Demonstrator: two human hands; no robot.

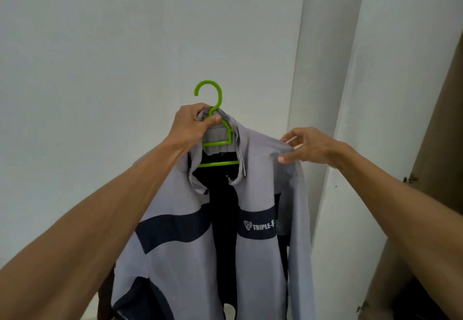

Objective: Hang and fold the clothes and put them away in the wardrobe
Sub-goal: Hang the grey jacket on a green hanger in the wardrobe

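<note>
— Head view: where's the jacket (255, 269)?
— On the green hanger (218, 163), up before the white wall (100, 44); left hand (193, 125) grips hanger neck and collar, right hand (309, 148) pinches its shoulder.

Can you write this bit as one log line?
left hand: grips green plastic hanger | right hand: pinches shoulder of grey-and-navy fabric jacket | state: not hung

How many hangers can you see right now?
1. The green hanger sits in the jacket collar, gripped at its neck by the left hand; the right hand pinches the jacket's shoulder. Others may lie out of view.
</note>
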